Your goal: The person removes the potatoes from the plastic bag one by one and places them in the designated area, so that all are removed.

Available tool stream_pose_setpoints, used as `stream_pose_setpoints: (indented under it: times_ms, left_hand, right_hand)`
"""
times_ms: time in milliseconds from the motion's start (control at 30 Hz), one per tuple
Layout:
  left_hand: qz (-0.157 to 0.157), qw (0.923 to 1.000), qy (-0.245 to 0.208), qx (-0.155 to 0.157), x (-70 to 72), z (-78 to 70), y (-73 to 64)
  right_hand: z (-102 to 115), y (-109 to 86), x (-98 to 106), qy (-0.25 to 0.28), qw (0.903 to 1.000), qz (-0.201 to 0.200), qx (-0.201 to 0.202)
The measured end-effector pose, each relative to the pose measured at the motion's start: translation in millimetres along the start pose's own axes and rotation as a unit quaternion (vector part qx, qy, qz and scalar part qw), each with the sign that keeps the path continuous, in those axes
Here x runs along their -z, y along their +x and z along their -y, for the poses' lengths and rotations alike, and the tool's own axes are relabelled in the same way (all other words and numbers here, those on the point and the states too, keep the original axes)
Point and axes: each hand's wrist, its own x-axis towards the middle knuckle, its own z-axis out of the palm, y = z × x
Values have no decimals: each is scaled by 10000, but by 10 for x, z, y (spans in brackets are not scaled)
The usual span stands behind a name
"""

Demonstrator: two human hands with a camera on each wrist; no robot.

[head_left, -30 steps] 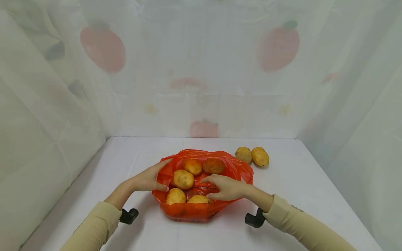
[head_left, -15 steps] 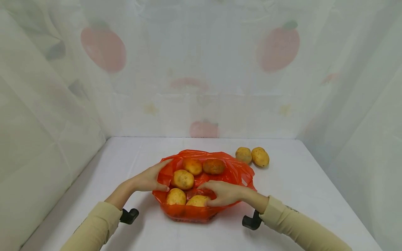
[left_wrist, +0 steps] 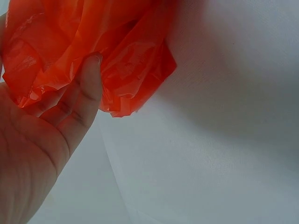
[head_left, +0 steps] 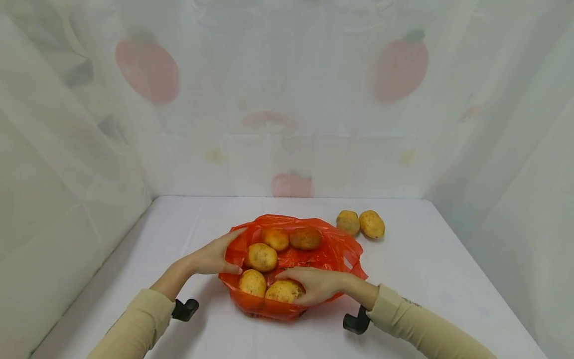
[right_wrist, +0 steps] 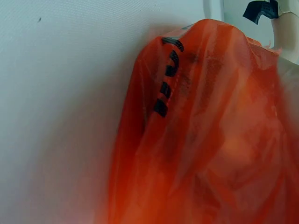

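A red plastic bag (head_left: 269, 310) lies spread with its mouth facing up on the white table, several potatoes inside. At its left rim my left hand (head_left: 207, 259) grips the plastic between thumb and fingers; the left wrist view shows the thumb pressed against crumpled red plastic (left_wrist: 133, 65). Inside the bag, my right hand (head_left: 320, 285) holds a potato (head_left: 282, 291) at the front, thumb on the near side and fingers over the top. Beside it sits another potato (head_left: 252, 282), with a third potato (head_left: 262, 257) behind. In the right wrist view the bag (right_wrist: 210, 121) hides the right hand's fingers.
Two loose potatoes, one duller potato (head_left: 347, 222) and one yellow potato (head_left: 371, 224), lie on the table (head_left: 403, 279) behind the bag's right side. Pale curtains (head_left: 287, 99) with faded fruit prints enclose the back and sides.
My right hand has moved toward me and slightly left inside the bag, onto the front potato, which now shows more fully. My left hand stays at the rim.
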Motion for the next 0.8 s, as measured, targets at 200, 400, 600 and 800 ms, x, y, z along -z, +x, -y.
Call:
stream_pose_setpoints:
  times_ms: [200, 400, 600, 800]
  left_hand:
    - [3, 10000, -18, 82, 4, -2, 2]
    - [-9, 10000, -21, 61, 5, -5, 5]
    - [-31, 10000, -35, 28, 6, -18, 16]
    - [-2, 9999, -52, 148, -1, -15, -2]
  right_hand:
    - [-37, 17, -38, -5, 10000, -45, 74]
    - [-32, 15, -47, 23, 9999, -73, 103]
    - [-13, 19, -53, 44, 9998, -120, 129]
    - [-9, 14, -60, 9, 9999, -122, 108]
